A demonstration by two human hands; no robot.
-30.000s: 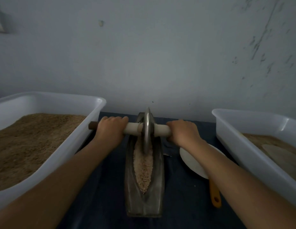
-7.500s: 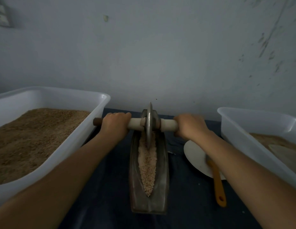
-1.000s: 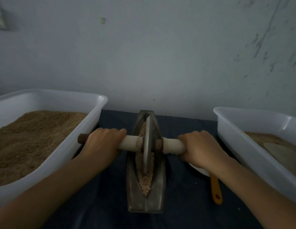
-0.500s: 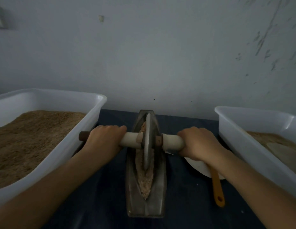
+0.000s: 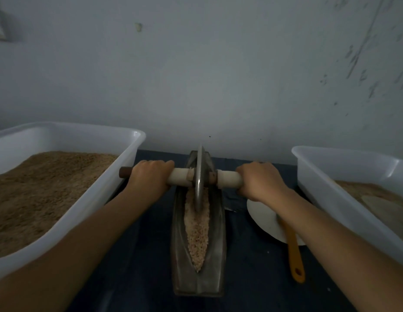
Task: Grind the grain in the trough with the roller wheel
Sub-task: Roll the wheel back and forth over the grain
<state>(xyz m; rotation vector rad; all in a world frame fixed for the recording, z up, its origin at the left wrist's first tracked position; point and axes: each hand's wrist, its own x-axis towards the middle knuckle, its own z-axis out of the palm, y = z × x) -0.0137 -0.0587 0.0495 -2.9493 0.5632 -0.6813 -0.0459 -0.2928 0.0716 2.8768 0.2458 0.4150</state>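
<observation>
grain (image 5: 197,230) lies as a pale, coarse strip along the bottom of the narrow metal trough (image 5: 218,262), which sits lengthwise on the dark desk (image 5: 252,278) between two white tubs, its near end pointing at the person. the roller wheel (image 5: 199,176) stands upright on its edge in the far part of the trough, rim sunk into the grain, with most of the strip lying bare on the near side. a pale handle (image 5: 227,179) runs through the wheel's hub and out to both sides; the left hand (image 5: 151,176) is wrapped over the left half, fingers curled round it, and the right hand (image 5: 259,181) grips the right half the same way, both arms reaching forward. this reads as the middle of the grinding, at the far end of a stroke. the next move most likely calls for drawing the wheel back toward the near tip under even downward pressure from both hands, keeping the disc vertical so it tracks the groove and does not ride up the sloped walls or push grain over the edge. the near grain seems still fairly whole, though the dim light makes that hard to judge. the left tub (image 5: 119,188) holds brown meal, the right tub (image 5: 313,183) a lower layer; a white plate (image 5: 263,219) and an orange-handled tool (image 5: 295,255) lie just right of the trough.
</observation>
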